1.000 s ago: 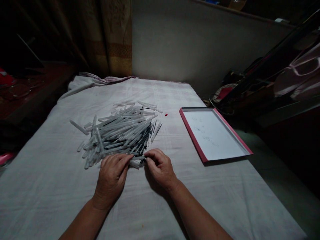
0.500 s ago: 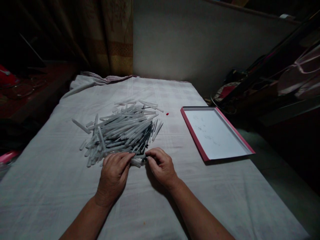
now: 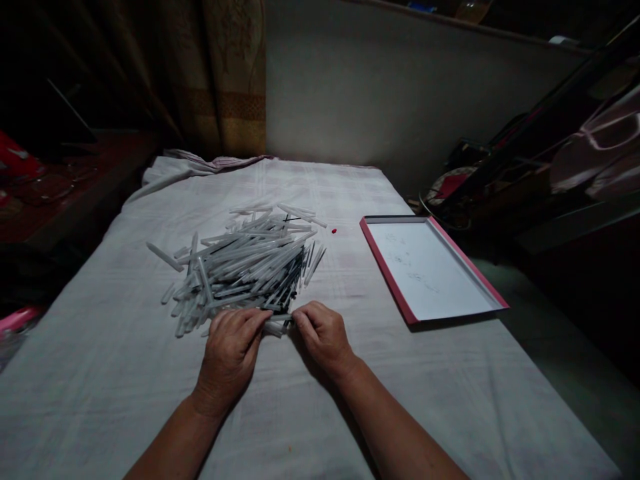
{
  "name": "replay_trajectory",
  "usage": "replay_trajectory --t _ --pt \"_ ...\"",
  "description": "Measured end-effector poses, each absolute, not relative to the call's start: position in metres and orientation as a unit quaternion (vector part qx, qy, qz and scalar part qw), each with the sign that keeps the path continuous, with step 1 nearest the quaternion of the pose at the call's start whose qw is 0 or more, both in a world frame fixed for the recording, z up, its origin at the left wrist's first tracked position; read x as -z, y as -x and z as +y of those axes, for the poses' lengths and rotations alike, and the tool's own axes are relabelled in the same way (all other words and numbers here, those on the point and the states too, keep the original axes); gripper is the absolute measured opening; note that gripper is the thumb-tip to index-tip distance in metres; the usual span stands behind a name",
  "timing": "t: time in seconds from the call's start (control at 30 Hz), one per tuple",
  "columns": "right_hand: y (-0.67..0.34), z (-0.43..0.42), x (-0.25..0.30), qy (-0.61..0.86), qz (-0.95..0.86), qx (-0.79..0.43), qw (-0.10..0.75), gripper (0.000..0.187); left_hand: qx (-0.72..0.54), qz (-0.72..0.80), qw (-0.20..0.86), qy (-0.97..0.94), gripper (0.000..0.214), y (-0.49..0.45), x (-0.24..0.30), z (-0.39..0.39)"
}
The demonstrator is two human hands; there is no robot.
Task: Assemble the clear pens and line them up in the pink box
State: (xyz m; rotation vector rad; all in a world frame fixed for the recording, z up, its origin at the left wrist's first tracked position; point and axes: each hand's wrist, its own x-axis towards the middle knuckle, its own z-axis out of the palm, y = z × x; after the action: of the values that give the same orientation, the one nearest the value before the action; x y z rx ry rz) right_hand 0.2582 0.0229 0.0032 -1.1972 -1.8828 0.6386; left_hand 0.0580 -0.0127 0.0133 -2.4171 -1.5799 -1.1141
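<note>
Left hand [image 3: 231, 347]: clamped on the left end of a pale tube [image 3: 281, 318]
Right hand [image 3: 323, 337]: pinching its right end
Pale tube: near edge of the pile [image 3: 245, 260]
Tray [image 3: 388, 273]: right

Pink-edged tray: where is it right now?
In the head view, the pink-edged tray lies on the white cloth, to the right of the pile of translucent tubes and the right hand, with a small red piece left of its far end.

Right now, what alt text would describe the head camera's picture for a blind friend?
A left hand and right hand hold a thin pale tube between them, beside a heap of similar tubes on a white tablecloth; a shallow red-rimmed tray lies to the right.
</note>
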Motion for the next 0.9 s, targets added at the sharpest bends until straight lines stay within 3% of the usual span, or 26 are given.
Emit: replay_trajectory --t 0.1,0.23,0.4,0.57,0.9 --pt "-0.2585 0.0229 -0.0038 0.478 -0.75 -0.258 0.377 0.039 0.359 -0.513 0.017 0.78 0.024 -0.0577 -0.0125 -0.013" --pt "-0.2587 0.0187 -0.0097 0.474 -0.734 -0.289 0.391 0.021 0.361 -0.521 0.012 0.773 0.025 -0.0579 -0.012 -0.0135" --pt "-0.2588 0.0171 -0.0109 0.463 -0.726 -0.303 0.409 0.016 0.36 -0.517 0.015 0.777 0.023 -0.0578 -0.0133 -0.0136" --pt "-0.2592 0.0203 -0.0078 0.46 -0.741 -0.294 0.391 0.025 0.352 -0.518 0.02 0.779 0.023 -0.0572 -0.0125 -0.0136" --pt "-0.2614 0.0174 -0.01 0.461 -0.735 -0.306 0.393 0.018 0.353 -0.518 0.025 0.779 0.025 -0.057 -0.0116 -0.0134"
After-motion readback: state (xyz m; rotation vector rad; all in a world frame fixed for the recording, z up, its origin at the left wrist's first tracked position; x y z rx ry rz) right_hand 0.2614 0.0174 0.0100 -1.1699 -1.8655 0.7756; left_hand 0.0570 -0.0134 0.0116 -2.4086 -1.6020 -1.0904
